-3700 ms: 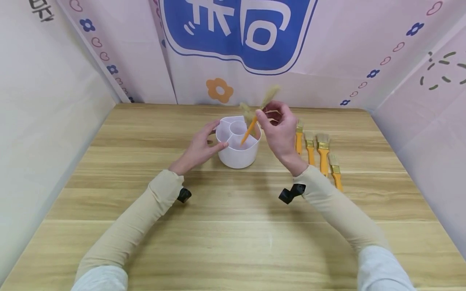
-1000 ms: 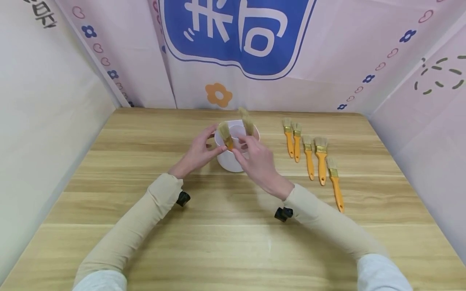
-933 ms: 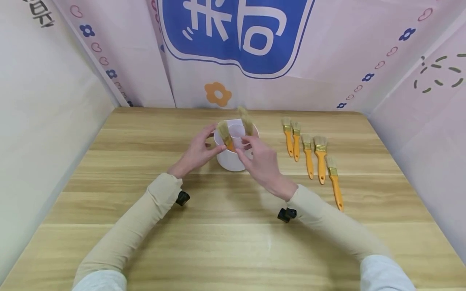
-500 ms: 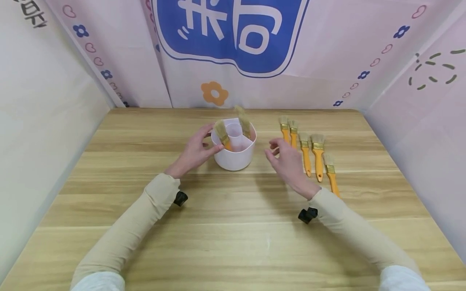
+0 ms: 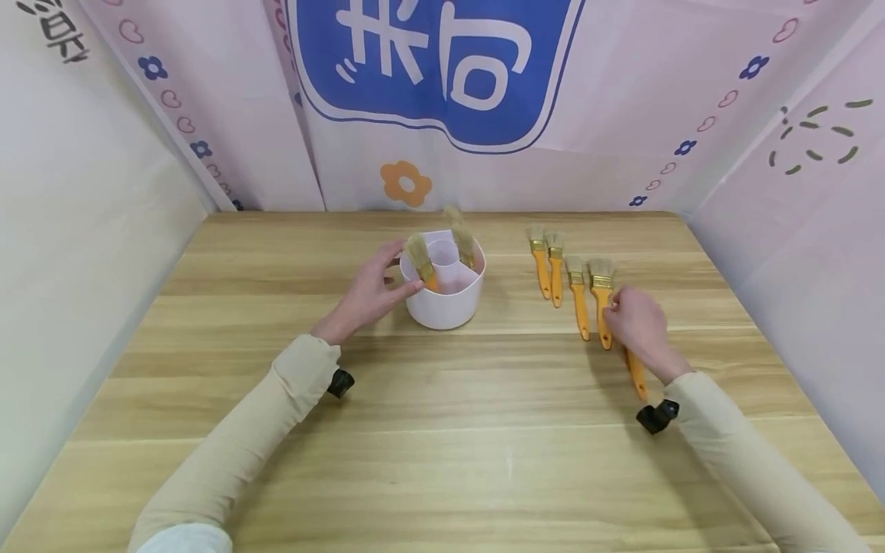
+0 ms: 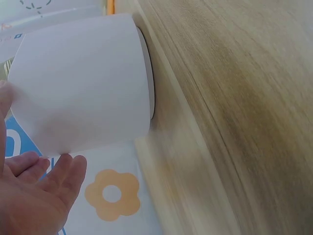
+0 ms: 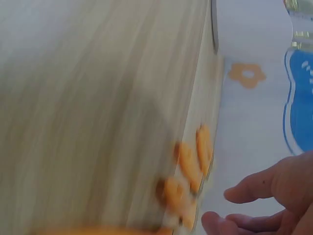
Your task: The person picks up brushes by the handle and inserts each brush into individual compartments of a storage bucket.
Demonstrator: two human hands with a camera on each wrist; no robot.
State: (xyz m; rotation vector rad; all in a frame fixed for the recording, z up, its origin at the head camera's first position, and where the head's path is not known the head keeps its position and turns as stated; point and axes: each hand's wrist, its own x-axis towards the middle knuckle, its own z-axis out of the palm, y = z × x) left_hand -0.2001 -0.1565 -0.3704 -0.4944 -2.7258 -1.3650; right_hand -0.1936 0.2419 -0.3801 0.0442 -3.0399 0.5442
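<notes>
My left hand point(image 5: 369, 296) grips the side of a white round divided organizer point(image 5: 442, 311), thumb at its front rim and fingers round its left side. In the left wrist view the fingertips touch the organizer's outer wall point(image 6: 83, 83). A paintbrush point(image 5: 423, 259) leans bristles up in the front-left compartment, and more bristles point(image 5: 462, 240) rise at the back right. My right hand point(image 5: 639, 326) hovers over the rightmost paintbrush point(image 5: 636, 376), hiding its upper part. The right wrist view shows thumb and fingers apart, nothing between them.
Left of my right hand lie several orange-handled paintbrushes, among them a wide one point(image 5: 601, 288), a narrower one point(image 5: 578, 296) and a pair farther back with a brush point(image 5: 555, 269) at its right. The wooden table point(image 5: 442, 461) meets a printed backdrop point(image 5: 588, 180) behind.
My right hand lowered a paintbrush into the organizer's front-left compartment, let go of it and moved right to the brushes on the table. My left hand has stayed on the organizer.
</notes>
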